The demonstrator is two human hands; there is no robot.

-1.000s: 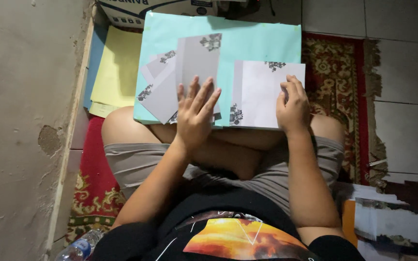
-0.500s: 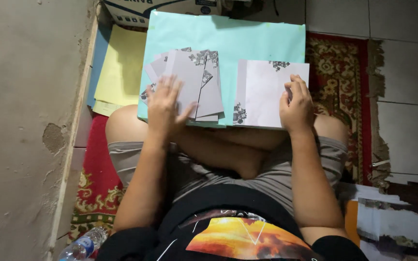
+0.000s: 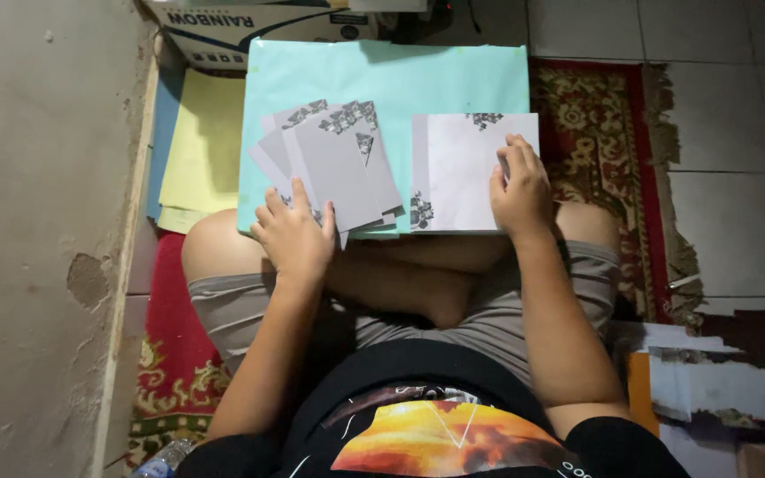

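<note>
I sit cross-legged with a large light-blue sheet (image 3: 400, 80) resting over my knees. On its left half lies a fanned pile of grey-white cards (image 3: 334, 164) with dark floral corners. My left hand (image 3: 294, 235) rests flat on the near edge of that fan, fingers spread. On the right half lies a neat stack of white cards (image 3: 458, 173) with the same floral print. My right hand (image 3: 520, 186) presses on the right side of this stack, fingers curled over the top card.
A concrete wall (image 3: 37, 221) runs along the left. Yellow paper (image 3: 201, 146) and blue sheets lie under the light-blue sheet at left. A cardboard box (image 3: 241, 26) stands at the top. A red patterned rug (image 3: 599, 133) and floor tiles are at right, a plastic bottle (image 3: 163, 460) at bottom left.
My left hand slid the grey-white cards down and left, spreading them into a wider fan, then drew back to their near edge. My right hand stayed on the white stack.
</note>
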